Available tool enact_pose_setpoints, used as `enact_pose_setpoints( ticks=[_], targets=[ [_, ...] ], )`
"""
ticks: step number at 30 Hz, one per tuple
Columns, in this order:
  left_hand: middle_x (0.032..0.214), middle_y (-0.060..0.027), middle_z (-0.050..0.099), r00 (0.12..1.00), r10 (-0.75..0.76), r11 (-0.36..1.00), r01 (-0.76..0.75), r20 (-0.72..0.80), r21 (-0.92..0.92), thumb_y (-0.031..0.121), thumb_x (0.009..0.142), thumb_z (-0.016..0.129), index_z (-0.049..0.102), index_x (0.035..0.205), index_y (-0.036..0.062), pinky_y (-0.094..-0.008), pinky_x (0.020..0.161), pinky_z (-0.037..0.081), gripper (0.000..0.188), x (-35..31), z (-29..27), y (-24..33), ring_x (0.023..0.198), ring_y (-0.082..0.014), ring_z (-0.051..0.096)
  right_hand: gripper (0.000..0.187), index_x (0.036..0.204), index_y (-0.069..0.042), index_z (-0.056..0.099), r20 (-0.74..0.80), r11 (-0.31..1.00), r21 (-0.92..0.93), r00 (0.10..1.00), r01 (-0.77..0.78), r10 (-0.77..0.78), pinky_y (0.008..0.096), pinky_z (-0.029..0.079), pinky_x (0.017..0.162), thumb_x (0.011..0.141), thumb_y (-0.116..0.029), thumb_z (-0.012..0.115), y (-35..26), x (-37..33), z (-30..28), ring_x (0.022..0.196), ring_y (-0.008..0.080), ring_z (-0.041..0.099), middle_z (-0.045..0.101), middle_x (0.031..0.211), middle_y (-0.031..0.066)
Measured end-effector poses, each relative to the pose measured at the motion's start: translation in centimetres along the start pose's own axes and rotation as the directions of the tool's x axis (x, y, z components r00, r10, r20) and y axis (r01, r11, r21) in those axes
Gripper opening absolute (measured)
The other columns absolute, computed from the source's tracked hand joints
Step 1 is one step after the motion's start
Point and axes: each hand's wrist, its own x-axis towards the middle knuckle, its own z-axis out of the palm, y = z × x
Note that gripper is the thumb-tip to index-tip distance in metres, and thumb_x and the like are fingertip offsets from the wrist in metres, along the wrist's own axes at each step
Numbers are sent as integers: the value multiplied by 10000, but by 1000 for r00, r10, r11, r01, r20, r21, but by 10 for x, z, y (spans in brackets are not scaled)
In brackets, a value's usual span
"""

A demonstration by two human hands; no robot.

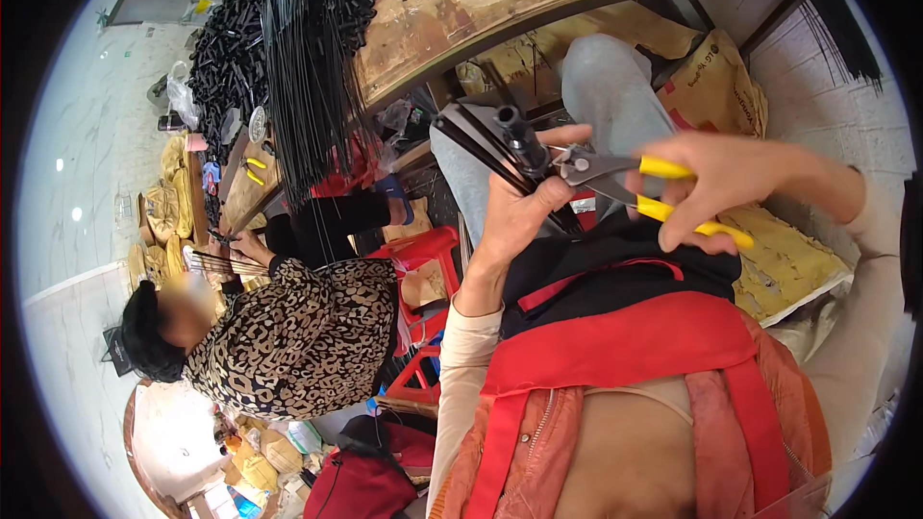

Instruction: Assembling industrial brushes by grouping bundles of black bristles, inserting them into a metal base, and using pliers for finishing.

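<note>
Above my lap, my left hand is closed round a black tubular part with thin black rods running beside it. The upper end of the tube is open and tilts up and to the left. My right hand grips the yellow handles of a pair of pliers, which are spread apart. The grey jaws of the pliers are at the tube, close to my left thumb and fingertips. What lies between the jaws is too small to make out.
A worn wooden table stands ahead, bearing a heap of black tubular parts and long black rods. At left, a person in a leopard-print top works with rods beside a red stool. Yellow sacks lie at right.
</note>
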Motion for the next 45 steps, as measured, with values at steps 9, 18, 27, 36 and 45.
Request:
enact_pose_setpoints(
  ticks=[9, 18, 27, 36, 45],
  targets=[
    [726, -5, 510, 999, -1, 997, 5, -53, 73, 353, 862, 736, 474, 1316, -77, -252, 550, 373, 678, 8, 2, 11, 605, -94, 458, 452, 1100, 32, 481, -263, 580, -808, 815, 107, -517, 346, 456, 558, 818, -234, 714, -15, -16, -13, 610, 251, 621, 591, 684, 131],
    [732, 30, 443, 994, 0, 995, 11, -105, 101, 393, 904, 672, 430, 1357, -58, -237, 565, 327, 683, 7, 15, 12, 616, -72, 380, 425, 1111, -14, 488, -253, 470, -876, 726, 108, -639, 386, 448, 561, 832, -275, 677, 6, -12, -14, 646, 307, 610, 595, 743, 130],
    [680, 39, 453, 999, 31, 997, -31, 8, 75, 384, 936, 642, 504, 1283, -36, -218, 557, 329, 562, -2, 5, 10, 615, -61, 407, 427, 1069, -12, 512, -24, 987, -135, 996, -83, 81, 327, 444, 561, 825, -304, 706, -3, -3, -4, 687, 189, 633, 594, 709, 82],
    [715, 21, 450, 995, 74, 996, -70, -68, 62, 290, 979, 585, 503, 1244, -37, -216, 579, 318, 429, -11, 4, 16, 638, -60, 387, 389, 894, 9, 596, -240, 945, -265, 936, 193, -258, 365, 473, 582, 938, -377, 582, 35, 36, 24, 605, 221, 611, 600, 644, 104],
    [776, -9, 490, 998, 52, 998, -51, -23, 26, 236, 975, 599, 439, 1127, 19, -227, 595, 356, 310, -14, -7, 12, 668, -76, 427, 412, 980, 35, 638, -104, 991, -104, 990, 89, -99, 272, 503, 638, 1002, -352, 500, 8, 26, 8, 692, 140, 648, 684, 814, 95]
  ],
)
